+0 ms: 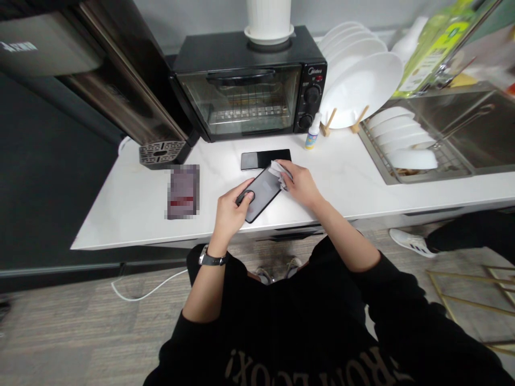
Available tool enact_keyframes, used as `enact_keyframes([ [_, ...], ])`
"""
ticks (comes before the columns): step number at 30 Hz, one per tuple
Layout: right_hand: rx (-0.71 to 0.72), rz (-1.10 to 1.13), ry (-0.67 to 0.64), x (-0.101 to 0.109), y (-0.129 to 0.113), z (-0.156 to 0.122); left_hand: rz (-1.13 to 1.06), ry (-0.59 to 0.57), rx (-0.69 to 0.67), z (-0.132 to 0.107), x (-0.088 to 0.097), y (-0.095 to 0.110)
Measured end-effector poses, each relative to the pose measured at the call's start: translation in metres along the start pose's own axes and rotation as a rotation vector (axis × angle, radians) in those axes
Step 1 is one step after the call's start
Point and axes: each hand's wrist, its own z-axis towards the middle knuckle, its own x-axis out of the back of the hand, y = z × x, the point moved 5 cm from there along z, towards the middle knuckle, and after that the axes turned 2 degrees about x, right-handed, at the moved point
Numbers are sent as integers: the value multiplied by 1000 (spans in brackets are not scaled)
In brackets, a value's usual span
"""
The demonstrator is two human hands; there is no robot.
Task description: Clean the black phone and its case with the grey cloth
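My left hand (230, 212) grips the near left end of a grey-backed smartphone (264, 197) just above the white counter. Its thumb lies by a dark oval part on the phone's back. In my right hand (301, 183) is a crumpled white wipe (277, 169), closed between the fingers and touching the phone's far end. Right behind lies a second phone (261, 160), dark and glossy, flat on the counter and partly covered by the right hand. A small spray bottle (313, 133) with a white top stands farther back on the right.
A black toaster oven (245, 102) with a white pot (269, 19) on top stands at the back. White plates (358, 88) rise in a rack beside the sink (475, 128). Left are a dispenser (161, 153) and a blurred-out item (183, 191). Another person's shoe (412, 242) shows at right.
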Motion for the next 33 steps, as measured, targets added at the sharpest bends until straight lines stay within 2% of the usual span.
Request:
enact_keyframes([
  [3, 11, 98, 28, 1, 3, 0, -12, -30, 11, 1, -2, -2],
  [6, -89, -15, 102, 6, 6, 0, -38, 8, 26, 4, 1, -3],
  [9, -186, -139, 220, 12, 7, -2, -188, 106, 85, 7, 5, -7],
  [12, -234, -176, 326, 17, 7, -5, -313, 90, 121, 5, -3, -7],
  [17, -129, -104, 493, 28, -2, -14, -128, 26, 95, -7, -17, 4],
  [21, -148, -81, 701, 42, -4, -22, 51, -18, -22, -13, -21, 15],
  [22, -144, -87, 717, 43, -6, -23, 91, -19, -58, -13, -21, 18],
  [23, -109, -97, 683, 41, -10, -23, 123, -14, -93, -14, -21, 20],
  [25, 15, -123, 506, 29, -26, -22, 158, -5, -150, -15, -22, 23],
  [28, 151, -185, 253, 2, -64, -31, 225, -5, -218, -17, -23, 22],
  [31, 294, -223, 95, -23, -103, -43, 325, 6, -301, -20, -24, 16],
  [33, 423, -245, 0, -31, -115, -47, 355, 14, -335, -21, -24, 13],
])
